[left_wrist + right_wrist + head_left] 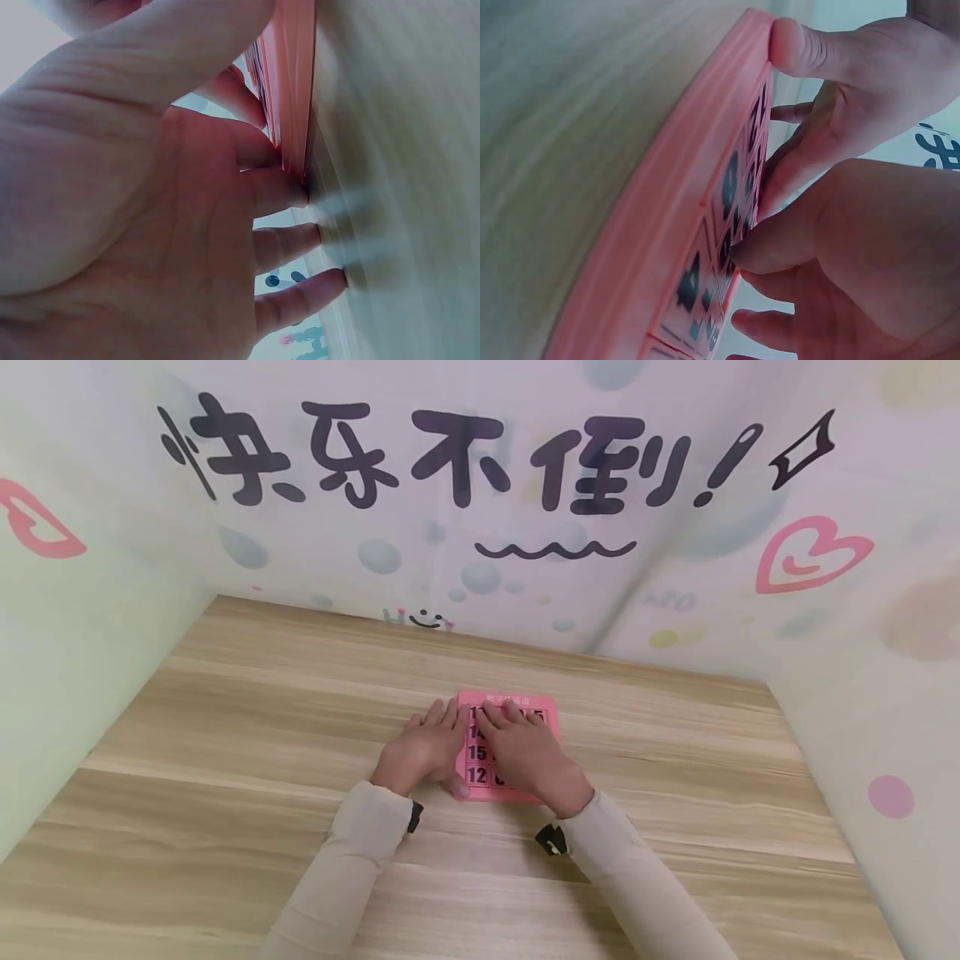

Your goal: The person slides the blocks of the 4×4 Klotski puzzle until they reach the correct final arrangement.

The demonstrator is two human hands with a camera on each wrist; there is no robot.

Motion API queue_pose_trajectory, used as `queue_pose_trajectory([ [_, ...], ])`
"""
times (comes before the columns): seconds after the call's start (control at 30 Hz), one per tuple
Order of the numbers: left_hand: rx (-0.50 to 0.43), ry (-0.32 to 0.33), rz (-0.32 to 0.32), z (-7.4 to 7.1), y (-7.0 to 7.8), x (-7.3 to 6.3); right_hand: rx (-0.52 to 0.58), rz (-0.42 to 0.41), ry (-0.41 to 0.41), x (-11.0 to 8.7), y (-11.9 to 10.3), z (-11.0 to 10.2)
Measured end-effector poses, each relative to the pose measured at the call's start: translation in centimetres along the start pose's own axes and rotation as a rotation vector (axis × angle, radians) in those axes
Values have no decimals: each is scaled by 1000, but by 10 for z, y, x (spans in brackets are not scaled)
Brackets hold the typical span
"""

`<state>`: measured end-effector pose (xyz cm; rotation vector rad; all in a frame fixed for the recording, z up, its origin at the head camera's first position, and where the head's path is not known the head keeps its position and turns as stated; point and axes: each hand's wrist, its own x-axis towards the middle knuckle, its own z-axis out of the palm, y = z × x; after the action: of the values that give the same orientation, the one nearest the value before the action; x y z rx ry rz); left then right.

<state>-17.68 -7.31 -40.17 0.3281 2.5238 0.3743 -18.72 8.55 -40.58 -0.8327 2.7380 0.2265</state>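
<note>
A pink sliding number puzzle (pixel 505 793) lies flat on the wooden table, with black numbers on its square tiles. Along its left side rests my left hand (pixel 423 750). The left thumb touches the near left corner, while the straight fingers lie by the left edge, their tips down at the table in the left wrist view. Over the tiles is my right hand (pixel 528 752), fingers extended toward the top rows and covering much of the middle and right. In the right wrist view the right thumb (pixel 776 244) touches the tile face. Several numbers are hidden beneath this hand.
Behind the table (pixel 247 710) stands a printed backdrop (pixel 442 585) with large black characters, hearts and bubbles. Pale walls close in the left and right sides. Both forearms, in light sleeves, reach in from the near edge, with a black strap at each wrist.
</note>
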Motion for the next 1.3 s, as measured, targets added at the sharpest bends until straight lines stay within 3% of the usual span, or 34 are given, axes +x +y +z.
queue_pose_trajectory([
  [1.3,-39,0,-8,-1,1,-4,22,53,-8,-12,21,4],
])
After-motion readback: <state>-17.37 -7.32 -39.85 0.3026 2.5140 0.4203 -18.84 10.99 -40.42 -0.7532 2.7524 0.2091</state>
